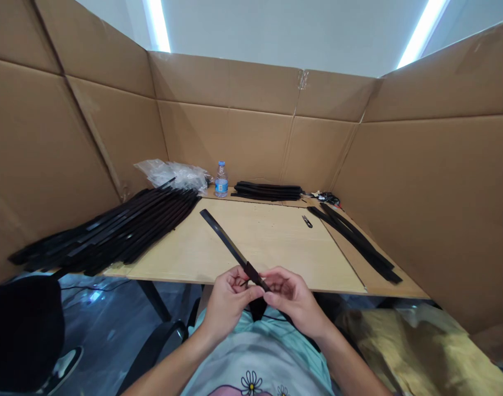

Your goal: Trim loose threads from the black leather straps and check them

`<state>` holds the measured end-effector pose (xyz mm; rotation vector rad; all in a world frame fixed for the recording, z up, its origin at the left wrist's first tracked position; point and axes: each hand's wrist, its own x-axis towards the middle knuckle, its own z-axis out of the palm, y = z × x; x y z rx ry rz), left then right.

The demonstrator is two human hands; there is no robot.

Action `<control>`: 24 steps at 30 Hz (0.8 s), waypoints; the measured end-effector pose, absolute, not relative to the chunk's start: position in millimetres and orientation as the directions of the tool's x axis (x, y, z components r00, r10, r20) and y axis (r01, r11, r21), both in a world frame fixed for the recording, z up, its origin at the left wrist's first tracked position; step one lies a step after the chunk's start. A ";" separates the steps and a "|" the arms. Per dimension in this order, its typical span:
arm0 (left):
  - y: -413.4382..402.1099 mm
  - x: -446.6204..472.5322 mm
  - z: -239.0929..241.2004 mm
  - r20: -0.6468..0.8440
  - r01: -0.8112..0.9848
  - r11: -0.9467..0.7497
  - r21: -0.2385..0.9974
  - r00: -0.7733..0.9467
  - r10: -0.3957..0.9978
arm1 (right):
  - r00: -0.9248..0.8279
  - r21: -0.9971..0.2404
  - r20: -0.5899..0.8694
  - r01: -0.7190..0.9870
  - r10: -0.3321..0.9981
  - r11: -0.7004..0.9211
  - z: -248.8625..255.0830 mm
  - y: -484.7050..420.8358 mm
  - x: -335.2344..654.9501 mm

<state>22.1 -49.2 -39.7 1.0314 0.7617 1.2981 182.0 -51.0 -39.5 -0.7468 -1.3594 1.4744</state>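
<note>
Both my hands pinch the near end of a long flat black strip just in front of the table edge. Its far end slants up and left over the table. My left hand grips it from the left, thumb and fingertips pressed together. From the other side, my right hand closes thumb and fingers on the same end. A darker sleeve-like section sits on the strip near my fingers. What lies right between the fingertips is partly hidden.
A big heap of black strips covers the table's left side. At the back stand a water bottle, clear plastic bags and a stack of black strips. Small thread snips and loose black strips lie right. Cardboard walls enclose the table.
</note>
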 end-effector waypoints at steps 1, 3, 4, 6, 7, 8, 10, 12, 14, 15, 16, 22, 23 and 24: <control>-48.7 21.8 -39.3 0.106 -0.404 -0.026 0.914 0.177 0.978 | -0.376 -0.972 0.152 -0.225 0.914 0.069 -39.8 -50.5 183.0; -47.8 21.0 -38.8 0.109 -0.412 -0.001 0.911 0.240 0.965 | -0.438 -0.982 0.112 -0.184 0.892 0.032 -39.4 -50.1 184.7; -47.2 20.4 -38.9 0.107 -0.412 0.014 0.911 0.269 0.957 | -0.462 -0.987 0.094 -0.161 0.882 0.020 -38.9 -50.2 185.3; -45.7 19.2 -39.7 0.093 -0.409 0.044 0.911 0.309 0.946 | -0.483 -0.991 0.056 -0.131 0.874 -0.008 -38.4 -51.0 185.9; -44.9 18.6 -40.5 0.083 -0.407 0.055 0.912 0.314 0.946 | -0.486 -0.991 0.034 -0.127 0.874 -0.033 -38.6 -51.5 185.7; -44.1 18.1 -41.3 0.070 -0.403 0.064 0.913 0.310 0.948 | -0.489 -0.990 0.011 -0.130 0.872 -0.060 -39.2 -51.9 185.2; -42.8 17.2 -42.8 0.048 -0.397 0.072 0.915 0.284 0.958 | -0.497 -0.987 -0.015 -0.133 0.868 -0.093 -41.2 -52.4 183.5; -41.9 16.1 -43.3 0.033 -0.388 0.076 0.919 0.266 0.963 | -0.490 -0.989 0.001 -0.130 0.872 -0.072 -43.0 -52.1 181.6; -41.5 15.0 -42.6 0.020 -0.376 0.081 0.923 0.258 0.966 | -0.481 -0.990 0.048 -0.139 0.876 -0.023 -43.3 -51.2 180.5; -41.4 14.5 -41.9 0.015 -0.371 0.082 0.925 0.251 0.968 | -0.484 -0.989 0.067 -0.148 0.872 -0.006 -42.9 -50.7 180.5; -41.3 14.0 -41.2 0.010 -0.368 0.083 0.926 0.243 0.970 | -0.493 -0.987 0.080 -0.158 0.866 0.001 -42.2 -50.3 180.7; -38.9 13.7 -41.4 0.001 -0.389 0.086 0.917 0.220 0.975 | -0.513 -0.982 0.071 -0.188 0.856 -0.032 -38.5 -50.4 183.0; -38.2 13.6 -42.0 0.007 -0.385 0.072 0.920 0.200 0.980 | -0.501 -0.978 0.077 -0.204 0.862 -0.032 -38.5 -50.4 182.8; -37.6 13.4 -42.5 0.017 -0.376 0.049 0.926 0.168 0.986 | -0.487 -0.974 0.086 -0.223 0.869 -0.029 -38.8 -50.3 182.5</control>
